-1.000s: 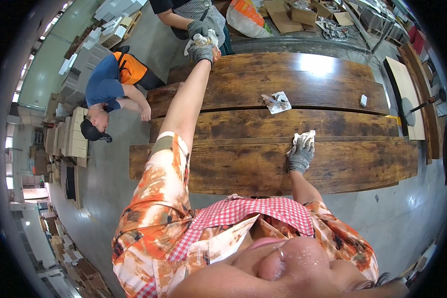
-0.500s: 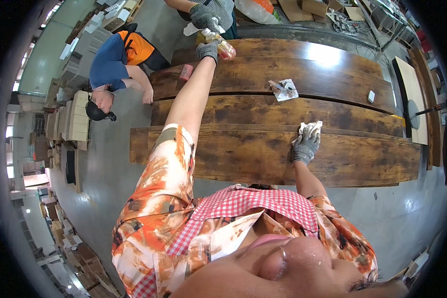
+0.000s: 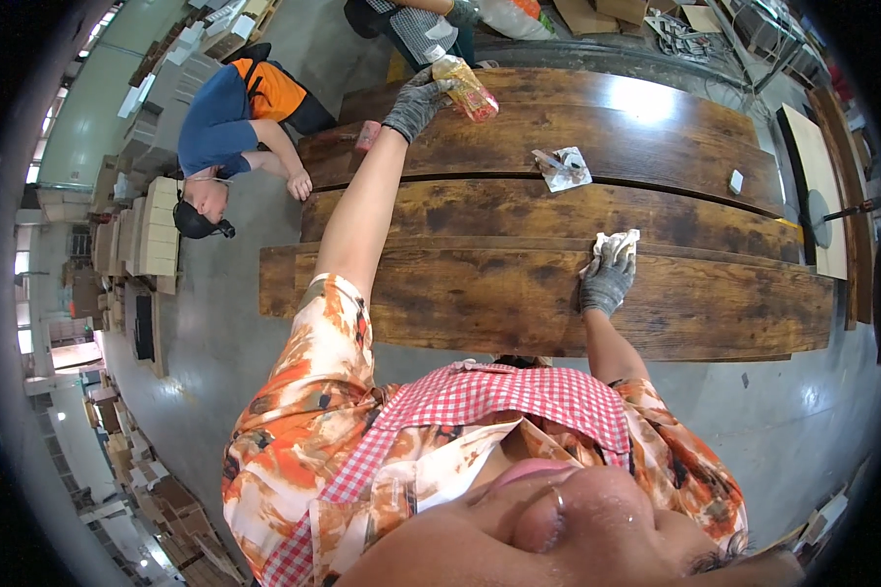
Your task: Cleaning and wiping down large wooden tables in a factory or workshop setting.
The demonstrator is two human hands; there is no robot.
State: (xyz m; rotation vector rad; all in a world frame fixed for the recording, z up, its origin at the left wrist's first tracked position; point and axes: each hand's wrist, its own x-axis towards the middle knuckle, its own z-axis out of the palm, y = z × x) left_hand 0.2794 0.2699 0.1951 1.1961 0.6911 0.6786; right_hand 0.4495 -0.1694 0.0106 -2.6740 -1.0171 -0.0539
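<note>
My left hand [image 3: 418,106], in a grey knit glove, reaches far forward and grips a clear plastic bottle [image 3: 472,93] with yellow and red on it. The bottle is tilted over the far boards. My right hand [image 3: 608,284], gloved alike, presses a crumpled white cloth [image 3: 618,241] onto the nearest dark brown wooden board [image 3: 480,293]; its fingers lie over the cloth. On a middle board lies a crumpled white wipe [image 3: 564,170] with some brown on it. A pinkish-red cylinder [image 3: 367,136] lies beside my left forearm.
Several long boards lie side by side. A small white block [image 3: 735,182] sits on their right part. At the left, a person in blue [image 3: 212,127] leans by the boards' end. Another person [image 3: 423,34] stands beyond the far edge. A pale panel [image 3: 814,191] stands at the right.
The far person's gloved hand has drawn back from the bottle. My left hand has turned and the bottle has shifted right. My right hand and its cloth have hardly moved.
</note>
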